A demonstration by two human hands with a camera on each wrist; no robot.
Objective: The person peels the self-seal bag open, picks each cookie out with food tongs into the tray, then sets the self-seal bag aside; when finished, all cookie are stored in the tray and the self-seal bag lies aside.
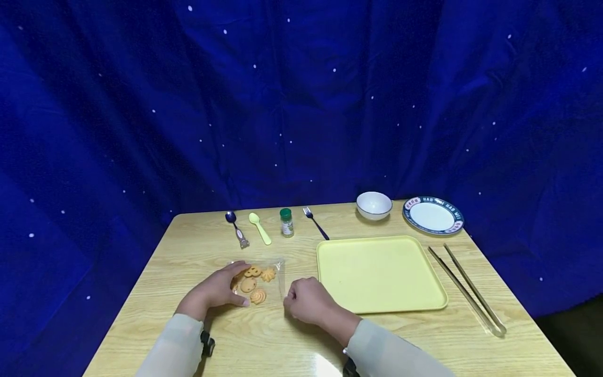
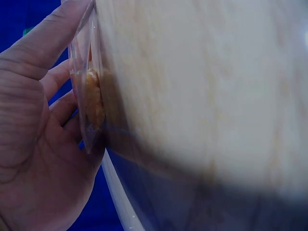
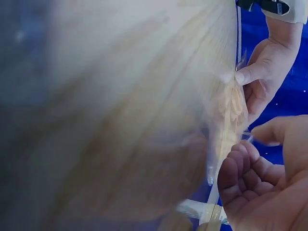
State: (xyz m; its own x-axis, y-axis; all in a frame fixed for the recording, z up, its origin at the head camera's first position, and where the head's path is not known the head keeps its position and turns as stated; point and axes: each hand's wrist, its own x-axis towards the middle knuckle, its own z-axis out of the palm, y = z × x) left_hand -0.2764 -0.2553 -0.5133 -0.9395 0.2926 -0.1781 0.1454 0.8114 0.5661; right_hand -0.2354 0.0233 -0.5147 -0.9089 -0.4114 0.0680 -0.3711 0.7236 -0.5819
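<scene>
A clear plastic bag of cookies (image 1: 248, 284) lies on the table in front of the person, with several round and flower-shaped cookies inside. At its left end the left hand (image 1: 219, 287) grips the bag, thumb on the near side and fingers on the far side. In the left wrist view the bag (image 2: 94, 103) stands edge-on beside the palm. The right hand (image 1: 308, 302) is curled at the bag's right edge. In the right wrist view this hand (image 3: 262, 168) pinches a bit of clear film between thumb and index finger, its other fingers folded in.
A yellow tray (image 1: 377, 275) lies right of the hands, with metal tongs (image 1: 471, 290) beyond it. Along the back are a dark spoon (image 1: 237, 230), a yellow spoon (image 1: 260, 229), a green-capped jar (image 1: 287, 223), a fork (image 1: 316, 224), a white bowl (image 1: 374, 206) and a rimmed plate (image 1: 432, 215).
</scene>
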